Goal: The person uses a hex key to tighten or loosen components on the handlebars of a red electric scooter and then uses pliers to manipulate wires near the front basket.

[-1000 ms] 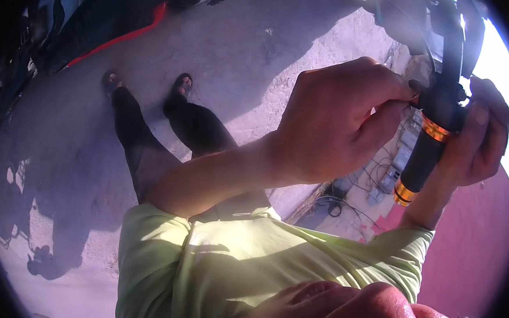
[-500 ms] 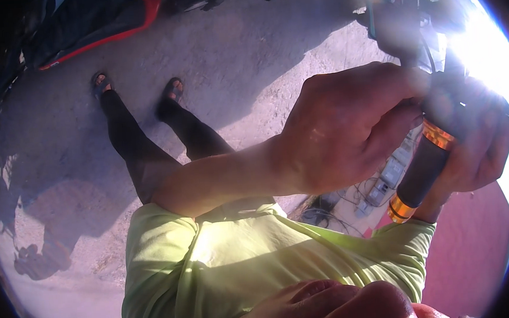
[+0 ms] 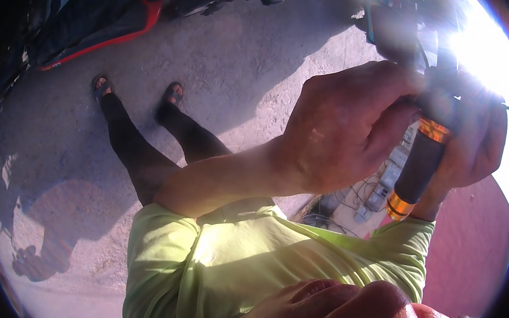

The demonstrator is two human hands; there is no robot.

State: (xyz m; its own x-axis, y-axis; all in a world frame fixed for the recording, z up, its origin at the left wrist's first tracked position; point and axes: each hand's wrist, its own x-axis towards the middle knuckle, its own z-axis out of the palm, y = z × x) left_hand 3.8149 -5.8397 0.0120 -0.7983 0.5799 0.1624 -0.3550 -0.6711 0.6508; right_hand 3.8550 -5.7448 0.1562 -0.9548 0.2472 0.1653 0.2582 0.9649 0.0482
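Observation:
A handlebar grip (image 3: pixel 419 169), black with shiny gold-orange rings at its two ends, slants down toward my shirt at the right. My left hand (image 3: pixel 345 124) reaches across in front of me, with its fingers closed on a dark handlebar fitting (image 3: pixel 440 98) just beyond the grip's upper ring. Beyond the grip is my right hand (image 3: pixel 478 145), its fingers curled around the same dark fitting. Glare and shade hide the fingertips and the fitting's details.
Blinding sunlight (image 3: pixel 486 45) fills the upper right. A dark vehicle with a red edge (image 3: pixel 107 42) stands at the upper left. Boxy devices and cables (image 3: pixel 379 192) lie below my hands, beside a reddish surface (image 3: pixel 466 239). My sandalled feet rest on rough ground (image 3: pixel 226 73).
The grip and both hands sit very slightly further left and higher in view. Both hands keep their hold.

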